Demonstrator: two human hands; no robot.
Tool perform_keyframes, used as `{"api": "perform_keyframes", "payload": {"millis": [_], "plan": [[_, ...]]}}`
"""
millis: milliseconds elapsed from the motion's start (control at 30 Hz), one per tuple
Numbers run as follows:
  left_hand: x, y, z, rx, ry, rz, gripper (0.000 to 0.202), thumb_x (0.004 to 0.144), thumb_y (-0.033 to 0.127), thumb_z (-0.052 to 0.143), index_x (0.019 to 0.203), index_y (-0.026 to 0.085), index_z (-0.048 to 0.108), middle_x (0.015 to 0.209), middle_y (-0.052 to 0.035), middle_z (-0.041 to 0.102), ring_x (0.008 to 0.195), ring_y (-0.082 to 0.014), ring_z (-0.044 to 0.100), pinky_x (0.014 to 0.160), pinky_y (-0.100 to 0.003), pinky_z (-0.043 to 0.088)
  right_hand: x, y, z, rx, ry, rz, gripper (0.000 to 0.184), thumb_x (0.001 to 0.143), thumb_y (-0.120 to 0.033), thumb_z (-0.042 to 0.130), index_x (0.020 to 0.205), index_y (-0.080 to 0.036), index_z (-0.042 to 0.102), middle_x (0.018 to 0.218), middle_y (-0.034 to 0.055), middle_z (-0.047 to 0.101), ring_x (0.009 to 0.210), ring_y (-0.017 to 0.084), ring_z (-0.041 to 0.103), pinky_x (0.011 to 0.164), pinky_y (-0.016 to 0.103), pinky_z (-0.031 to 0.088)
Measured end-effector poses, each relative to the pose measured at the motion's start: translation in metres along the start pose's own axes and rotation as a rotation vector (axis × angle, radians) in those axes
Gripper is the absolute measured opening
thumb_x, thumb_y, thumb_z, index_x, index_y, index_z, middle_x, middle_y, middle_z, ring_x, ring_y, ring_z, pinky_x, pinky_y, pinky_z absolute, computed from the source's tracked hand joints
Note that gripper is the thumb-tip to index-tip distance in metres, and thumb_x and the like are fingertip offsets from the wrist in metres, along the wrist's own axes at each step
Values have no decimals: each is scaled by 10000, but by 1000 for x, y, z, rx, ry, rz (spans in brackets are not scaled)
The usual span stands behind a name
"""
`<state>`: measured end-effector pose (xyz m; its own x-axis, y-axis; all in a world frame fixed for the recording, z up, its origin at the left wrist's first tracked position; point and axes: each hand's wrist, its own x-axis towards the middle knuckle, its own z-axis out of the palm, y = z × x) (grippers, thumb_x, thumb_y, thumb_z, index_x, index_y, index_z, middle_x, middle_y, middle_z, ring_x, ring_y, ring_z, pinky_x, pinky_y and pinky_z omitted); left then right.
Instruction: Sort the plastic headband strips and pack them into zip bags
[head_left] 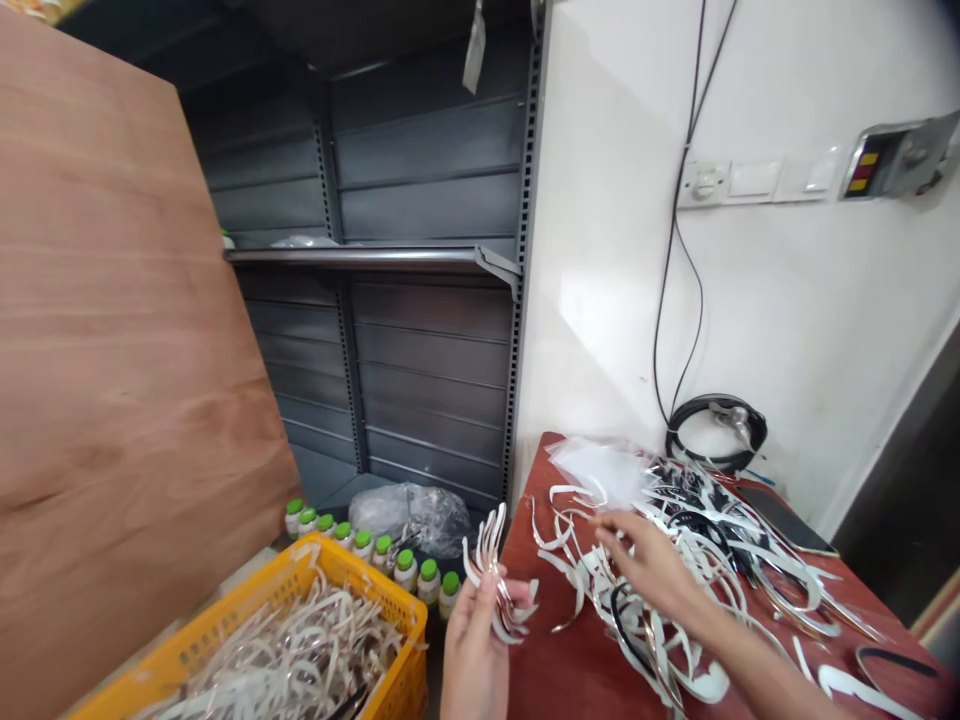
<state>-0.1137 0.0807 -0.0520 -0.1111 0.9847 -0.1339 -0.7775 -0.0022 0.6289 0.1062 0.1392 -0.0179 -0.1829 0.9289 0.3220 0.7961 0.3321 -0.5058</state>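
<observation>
My left hand (477, 630) is closed around a small bunch of curved white and shiny metallic strips (491, 550), which fan out above and to the right of the fingers. Over the red table, my right hand (652, 565) reaches in from the right, its fingers stretched forward and slightly apart. Its fingertips are close to one thin strip at the left side of a tangled pile of similar strips (667, 640). Whether they touch that strip is hard to see. Some strips in the pile are black, others white or coppery.
A yellow crate (412, 655) full of loose strips stands at lower left, beside several green-capped bottles (406, 570). Clear plastic (409, 510) lies behind them. The red table (551, 670) also carries a phone (787, 520) and a coiled black cable (679, 420). A wooden board (127, 350) and grey shelving (435, 340) rise behind.
</observation>
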Motion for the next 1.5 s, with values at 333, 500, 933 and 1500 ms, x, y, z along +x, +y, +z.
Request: {"api": "perform_keyframes", "payload": {"millis": [333, 500, 933, 1500], "plan": [[13, -4, -5, 48, -6, 0, 357, 641, 372, 759, 868, 131, 625, 657, -57, 681, 558, -120, 594, 576, -233, 489, 115, 124, -6, -497, -247, 415, 283, 903, -315, 550, 1128, -143, 552, 1132, 75, 565, 975, 196, 576, 836, 400, 490], [13, -4, -5, 62, -6, -1, 337, 658, 373, 747, 858, 129, 629, 666, -53, 678, 569, -109, 590, 586, -215, 482, 115, 132, 10, -615, -320, 452, 275, 905, -316, 547, 1115, -139, 558, 1112, 73, 573, 959, 191, 581, 825, 393, 495], [9, 0, -5, 47, -50, 9, 274, 720, 332, 704, 884, 131, 617, 684, -37, 670, 596, -110, 596, 597, -219, 469, 103, 81, -70, -741, -45, 347, 305, 943, -307, 411, 997, -121, 648, 975, 142, 649, 897, 256, 615, 723, 372, 453], [-20, -1, -4, 176, -63, 164, 295, 718, 375, 693, 881, 137, 635, 760, -61, 692, 731, -174, 642, 696, -277, 488, -116, -11, 27, -300, 113, -234, 222, 888, -284, 498, 1081, -244, 600, 1051, 61, 618, 954, 256, 555, 815, 407, 425]]}}
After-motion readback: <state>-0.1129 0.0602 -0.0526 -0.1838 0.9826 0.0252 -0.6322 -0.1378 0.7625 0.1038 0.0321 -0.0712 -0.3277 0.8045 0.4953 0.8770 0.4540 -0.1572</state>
